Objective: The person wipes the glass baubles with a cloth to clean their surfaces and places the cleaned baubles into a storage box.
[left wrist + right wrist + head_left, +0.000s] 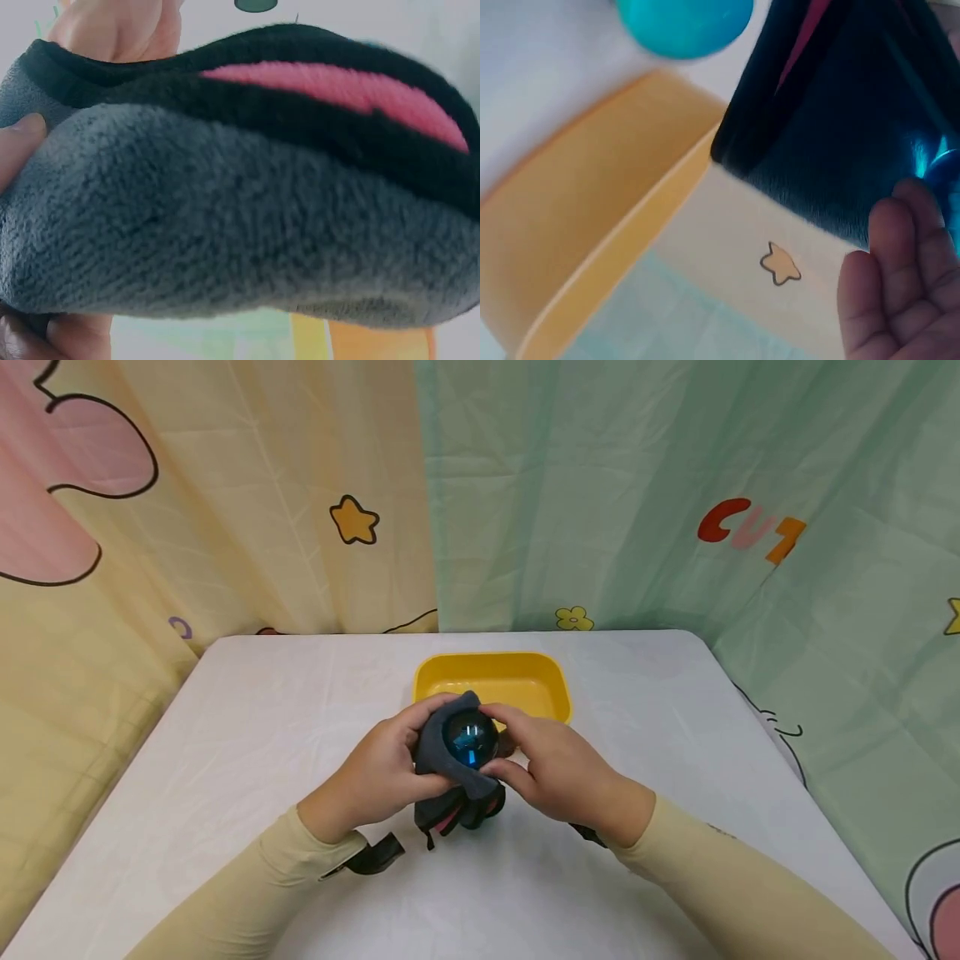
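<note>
A grey fleece piece (433,747) with black trim and a pink lining is held over the table's middle. My left hand (375,764) grips its left side, the thumb across the front. In its wrist view the grey fleece (225,217) fills the picture, with the pink lining (352,90) showing through a gap in the trim. A shiny dark-blue ball (471,737) sits against the fleece, partly ringed by it. My right hand (570,768) pinches the ball's right side between fingers and thumb. The right wrist view shows the fingers (900,270) beside its blue shine.
A yellow tray (525,681) stands behind the hands, its front edge partly hidden by them. The white table (285,710) reaches back to printed curtains (525,510). A bright blue rounded thing (686,26) is cut off at the top of the right wrist view.
</note>
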Available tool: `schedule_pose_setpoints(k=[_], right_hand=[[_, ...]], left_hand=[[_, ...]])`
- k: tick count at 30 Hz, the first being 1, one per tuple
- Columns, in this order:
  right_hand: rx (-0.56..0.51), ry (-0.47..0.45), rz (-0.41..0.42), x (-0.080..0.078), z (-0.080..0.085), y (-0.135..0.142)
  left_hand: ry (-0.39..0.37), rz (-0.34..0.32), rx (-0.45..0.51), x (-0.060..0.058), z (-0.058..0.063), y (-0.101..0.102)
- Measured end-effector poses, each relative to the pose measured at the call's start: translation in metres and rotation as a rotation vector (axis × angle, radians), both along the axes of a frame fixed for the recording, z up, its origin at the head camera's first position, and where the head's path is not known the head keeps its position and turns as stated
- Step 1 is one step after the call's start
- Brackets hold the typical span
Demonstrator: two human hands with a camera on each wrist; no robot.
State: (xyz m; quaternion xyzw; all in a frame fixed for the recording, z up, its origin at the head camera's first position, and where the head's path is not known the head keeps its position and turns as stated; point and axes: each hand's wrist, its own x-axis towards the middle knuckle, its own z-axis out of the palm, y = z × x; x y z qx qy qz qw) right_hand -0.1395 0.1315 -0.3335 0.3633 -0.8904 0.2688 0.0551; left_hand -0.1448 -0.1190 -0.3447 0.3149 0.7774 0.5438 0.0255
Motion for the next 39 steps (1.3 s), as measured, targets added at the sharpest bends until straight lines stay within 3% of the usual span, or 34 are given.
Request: schedule_pose_setpoints(k=[4, 10, 14, 17, 19, 22, 27, 32, 35, 39], right_hand=[[-0.057, -0.156, -0.022, 0.0011, 0.0014, -0.0004], [-0.082, -0.163, 0.047, 0.0006, 0.0038, 0.0005], [0.0, 0.01, 0.094, -0.0012, 0.0043, 0.0038], [0.06, 0.197, 0.085, -0.0029, 0.0032, 0.0062], [0.068, 0.249, 0.071, -0.0034, 0.0026, 0.0072], [0.037, 0.162, 0.054, -0.0028, 0.0029, 0.0063], [-0.066, -0.103, 0.009, -0.0002, 0.0023, 0.0018], [-0.1, -0.197, 0.024, -0.0002, 0.0018, 0.0003], [-0.052, -0.152, 0.056, -0.0015, 0.0031, 0.002], [0.064, 0.053, 0.08, -0.004, 0.0043, 0.0057]], left_hand=[[0.006, -0.001, 0.0, 0.0, -0.0003, 0.0012], [0.007, 0.034, 0.025, -0.001, -0.0004, 0.002], [-0.004, 0.041, 0.029, -0.0007, -0.0001, 0.0014], [-0.027, 0.031, 0.036, -0.0003, 0.0008, 0.002], [-0.037, 0.022, 0.035, 0.0002, 0.0019, 0.0028], [-0.031, 0.011, 0.025, 0.0005, 0.0031, 0.0034], [-0.032, 0.002, 0.019, 0.0011, 0.0027, 0.004], [-0.047, 0.011, 0.039, 0.0008, 0.0012, 0.0039], [-0.049, 0.014, 0.058, 0.0005, 0.0006, 0.0032], [-0.057, 0.012, 0.06, 0.0005, 0.0, 0.0025]])
